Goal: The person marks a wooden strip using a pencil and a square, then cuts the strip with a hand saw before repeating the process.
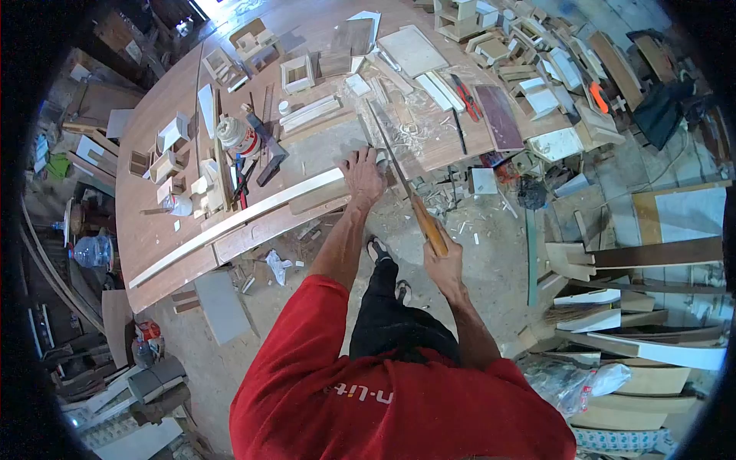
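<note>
In the head view, the left hand point(363, 178) is pressed down at the near edge of the tabletop point(161, 203), its fingers slightly spread over the right end of a long pale strip point(238, 224). The right hand point(443, 264) is closed around the wooden handle of a saw point(427, 222), out past that edge and above the floor point(307, 353).

Toward the person, the edge drops straight to the floor, where offcuts lie scattered below. There is open room over the floor around the right forearm. Left of the strip's middle, a bare stretch of tabletop separates it from the small wooden boxes point(165, 165). Closer in, a white bottle point(239, 138) and a dark angled tool point(272, 165) stand or lie beyond the strip, and a grey board point(318, 156) lies just past the left hand. Beyond the blade are wood shavings point(410, 138) and red-handled pliers point(466, 100), with a dark reddish panel point(498, 117) farther right.

The strip's long axis runs roughly along the near edge, slanting from the left hand to the tabletop's near left corner. The saw's long axis crosses that edge: handle toward the person, blade just right of the left hand, tip pointing away and slightly left.
</note>
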Tool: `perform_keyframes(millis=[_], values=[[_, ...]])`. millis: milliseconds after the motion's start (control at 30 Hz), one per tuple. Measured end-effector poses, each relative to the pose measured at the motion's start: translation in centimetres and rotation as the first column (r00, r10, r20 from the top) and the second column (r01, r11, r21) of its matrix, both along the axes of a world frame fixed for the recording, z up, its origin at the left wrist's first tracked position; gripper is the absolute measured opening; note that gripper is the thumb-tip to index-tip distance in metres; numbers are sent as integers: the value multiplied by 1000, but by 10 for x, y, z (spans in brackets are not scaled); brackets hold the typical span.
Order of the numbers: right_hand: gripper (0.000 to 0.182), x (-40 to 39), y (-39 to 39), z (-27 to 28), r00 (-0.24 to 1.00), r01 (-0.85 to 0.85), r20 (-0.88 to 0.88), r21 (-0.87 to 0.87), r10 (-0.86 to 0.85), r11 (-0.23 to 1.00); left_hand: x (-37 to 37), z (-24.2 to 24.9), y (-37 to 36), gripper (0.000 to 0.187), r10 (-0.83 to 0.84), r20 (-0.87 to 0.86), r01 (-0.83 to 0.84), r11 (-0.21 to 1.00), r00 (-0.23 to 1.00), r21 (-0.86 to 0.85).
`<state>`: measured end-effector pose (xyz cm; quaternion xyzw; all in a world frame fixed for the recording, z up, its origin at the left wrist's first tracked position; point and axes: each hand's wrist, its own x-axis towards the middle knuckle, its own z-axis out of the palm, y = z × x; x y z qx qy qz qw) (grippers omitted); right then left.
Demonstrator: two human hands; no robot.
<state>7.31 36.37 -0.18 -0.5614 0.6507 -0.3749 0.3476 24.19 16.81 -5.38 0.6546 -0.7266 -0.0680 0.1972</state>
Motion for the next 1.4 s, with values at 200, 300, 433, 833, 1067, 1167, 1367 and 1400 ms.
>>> perform_keyframes(millis=[200,300,433,833,1067,1167,1367,1400], values=[[52,-19,90,-3,986,37,-155,-144,-60,989,-1,0,-4,33,-3,9,3,1000,1000,9],[52,-17,71,-8,985,69,-151,-126,-88,990,-1,5,-7,32,-6,21,6,1000,1000,-6],[52,4,0,-4,998,35,-52,-194,-46,980,-1,4,-4,32,-2,31,2,1000,1000,9],[53,-2,5,-8,997,71,-26,19,-71,997,-1,4,-2,33,-12,11,12,1000,1000,1],[57,-24,82,-19,955,-35,-295,-199,-26,979,-1,1,-5,32,-1,-36,0,1000,999,-17],[60,-26,93,-14,939,-10,-343,56,29,998,1,2,-5,32,-17,-5,17,1000,1000,-9],[58,4,-21,-23,996,0,-82,-229,-19,973,-2,7,-8,31,-11,4,11,1000,1000,-17],[58,-1,-10,-23,996,-3,-84,-229,-17,973,-2,7,-9,32,-7,14,7,1000,1000,0]])
